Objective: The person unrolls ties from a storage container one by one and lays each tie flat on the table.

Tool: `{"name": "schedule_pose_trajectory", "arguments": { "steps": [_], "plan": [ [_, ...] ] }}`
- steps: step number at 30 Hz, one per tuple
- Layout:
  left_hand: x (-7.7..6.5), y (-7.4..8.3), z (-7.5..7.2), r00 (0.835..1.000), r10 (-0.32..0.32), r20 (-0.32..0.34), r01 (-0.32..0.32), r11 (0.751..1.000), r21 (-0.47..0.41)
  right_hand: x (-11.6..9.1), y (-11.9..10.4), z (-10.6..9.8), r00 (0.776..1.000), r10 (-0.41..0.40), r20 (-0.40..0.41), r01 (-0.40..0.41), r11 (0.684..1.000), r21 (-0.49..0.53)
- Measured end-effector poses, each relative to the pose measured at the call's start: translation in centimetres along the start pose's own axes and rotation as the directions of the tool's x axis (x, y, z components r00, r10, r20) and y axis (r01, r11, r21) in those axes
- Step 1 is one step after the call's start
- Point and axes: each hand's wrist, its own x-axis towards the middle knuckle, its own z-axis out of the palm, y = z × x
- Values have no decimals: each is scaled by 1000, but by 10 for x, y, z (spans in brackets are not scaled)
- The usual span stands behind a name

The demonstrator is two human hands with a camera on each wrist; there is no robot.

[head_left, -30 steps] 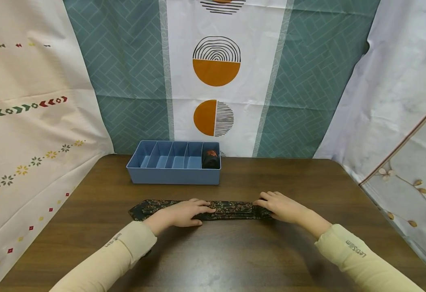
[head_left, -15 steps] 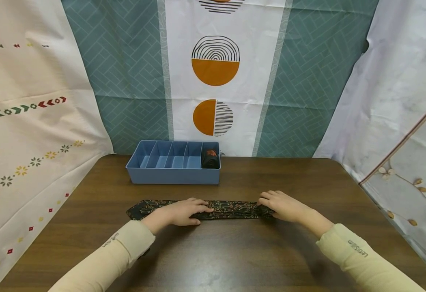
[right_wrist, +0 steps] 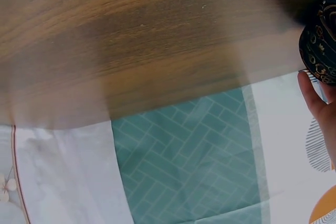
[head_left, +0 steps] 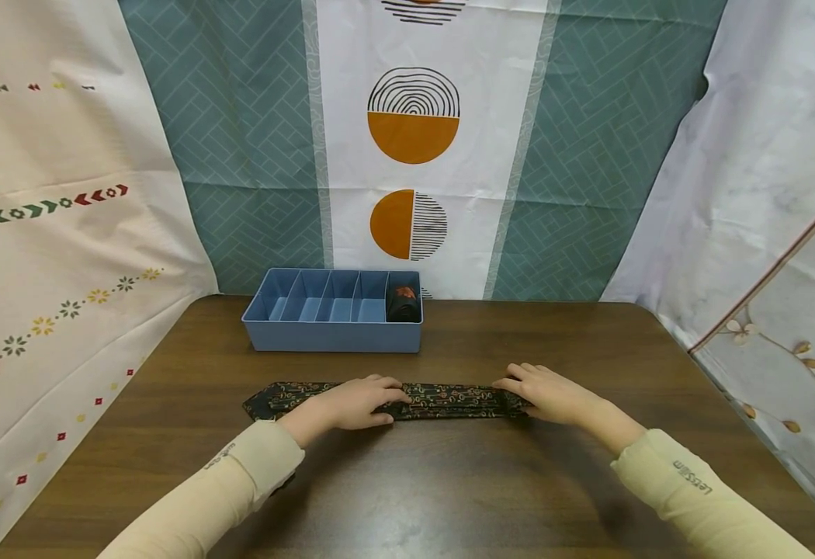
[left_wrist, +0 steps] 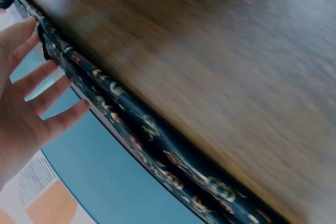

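A dark necktie with a small gold and red pattern lies folded lengthwise across the table, its pointed tip at the left. Its right end is wound into a roll, seen at the edge of the right wrist view. My right hand holds this roll with bent fingers, which partly cover it. Over the tie's middle lies my left hand; in the left wrist view its fingers are spread and fairly straight, with fingertips right at the fabric.
Behind the tie stands a blue organizer box with several compartments. A rolled dark tie with a reddish motif sits in its rightmost compartment. The brown table ends at patterned cloth hangings at the back and sides.
My right hand has shifted slightly to the right with the roll. My left hand stays at nearly the same place on the necktie.
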Motion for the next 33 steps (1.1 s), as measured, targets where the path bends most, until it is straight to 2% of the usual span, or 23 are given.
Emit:
{"name": "schedule_pose_trajectory", "arguments": {
  "steps": [9, 13, 19, 24, 26, 33],
  "plan": [
    [12, 7, -1, 997, -41, -61, 47, 995, 93, -1, 3, 0, 1000, -7, -24, 7, 1000, 12],
    [19, 13, -2, 997, -27, -75, 37, 991, 130, -2, 5, 0, 999, -10, -32, 10, 1000, 20],
    [31, 21, 0, 999, 23, -26, -16, 972, 235, -2, 6, 0, 999, -20, -25, 20, 999, 38],
    [41, 27, 0, 999, 51, -16, -44, 955, 294, -2, 6, -2, 1000, -8, -5, 8, 999, 37],
    [45, 29, 0, 999, 51, -1, -49, 955, 292, -1, 6, -3, 1000, -8, 0, 8, 999, 35],
    [55, 36, 2, 994, 53, 97, -72, 977, 201, -2, 5, -1, 1000, -1, 21, 1, 1000, 6]
  ]
}}
